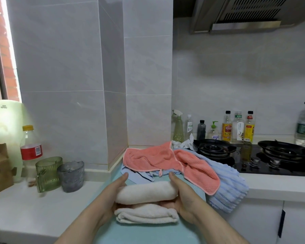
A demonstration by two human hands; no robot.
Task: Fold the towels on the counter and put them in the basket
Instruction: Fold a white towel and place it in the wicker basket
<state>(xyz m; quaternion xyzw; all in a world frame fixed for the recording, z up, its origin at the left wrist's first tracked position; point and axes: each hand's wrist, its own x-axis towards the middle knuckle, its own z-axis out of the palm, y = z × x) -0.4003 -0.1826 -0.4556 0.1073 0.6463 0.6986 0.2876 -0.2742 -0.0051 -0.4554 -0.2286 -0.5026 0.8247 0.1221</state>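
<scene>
Gripping the white towel (145,191) at its two ends, left hand (113,196) and right hand (182,198) each wrapped round the upper fold, with the long axis set left to right on the teal mat (144,233) close in front. Just beyond, heaped unfolded: a coral towel (157,159) over a pale blue towel (225,185), nearer the right hand. No basket in view, hence no telling which way to carry.

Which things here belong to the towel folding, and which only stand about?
For the job: white towel in left hand and right hand, pink towel, blue towel.
Lying about: green cup, grey cup, cola bottle, spray bottle, stove.
</scene>
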